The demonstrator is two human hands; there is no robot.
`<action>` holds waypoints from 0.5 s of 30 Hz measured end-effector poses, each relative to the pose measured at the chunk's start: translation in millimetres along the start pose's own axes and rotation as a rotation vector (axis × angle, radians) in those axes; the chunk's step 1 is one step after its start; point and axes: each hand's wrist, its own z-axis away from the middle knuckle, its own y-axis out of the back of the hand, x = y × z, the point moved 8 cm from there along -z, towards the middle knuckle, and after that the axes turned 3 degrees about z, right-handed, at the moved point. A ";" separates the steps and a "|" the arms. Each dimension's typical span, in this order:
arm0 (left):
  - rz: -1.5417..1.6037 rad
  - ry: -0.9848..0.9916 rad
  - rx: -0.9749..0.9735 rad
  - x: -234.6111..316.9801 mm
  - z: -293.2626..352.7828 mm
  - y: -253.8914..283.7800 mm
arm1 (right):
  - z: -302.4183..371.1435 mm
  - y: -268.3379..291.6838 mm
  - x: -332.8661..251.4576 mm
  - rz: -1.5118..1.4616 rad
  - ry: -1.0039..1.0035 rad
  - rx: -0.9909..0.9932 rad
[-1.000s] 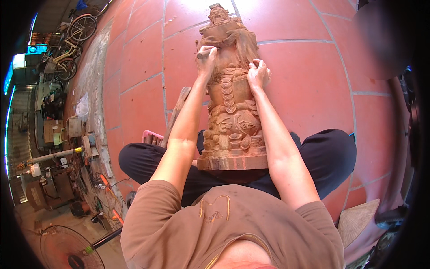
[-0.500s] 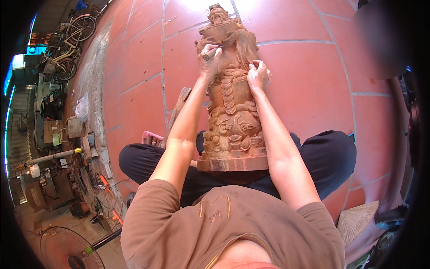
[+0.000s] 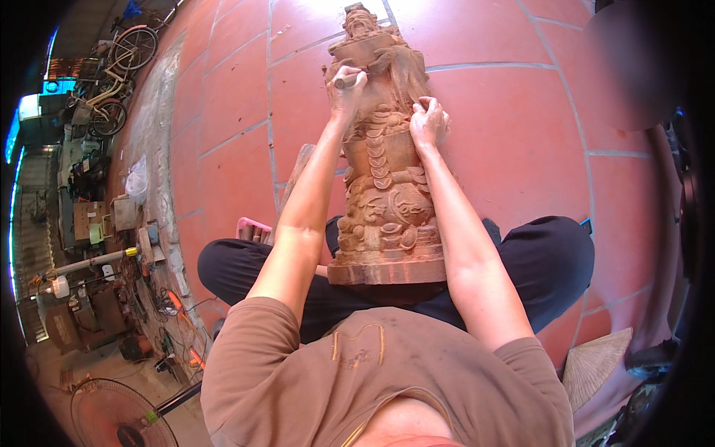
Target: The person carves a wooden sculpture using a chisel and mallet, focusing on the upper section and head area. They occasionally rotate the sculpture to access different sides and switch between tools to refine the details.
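Carved wooden figure: laid face-up, upper to middle centre, head view.
Left hand: closed round a short rod-like tool; light, controlled pressure advised.
Right hand: curled at the figure's edge; whether anything is grasped cannot be told; bracing advised.

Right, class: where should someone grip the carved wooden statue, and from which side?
Probably by the thick, flat-faced base, from the near side: the statue lies face up with that end closest, and the base looks sturdier than the fine carving.
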 end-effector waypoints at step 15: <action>-0.156 0.022 -0.048 -0.9 -1.4 -10.2 | 2.1 1.6 -1.4 -0.005 -0.004 -0.001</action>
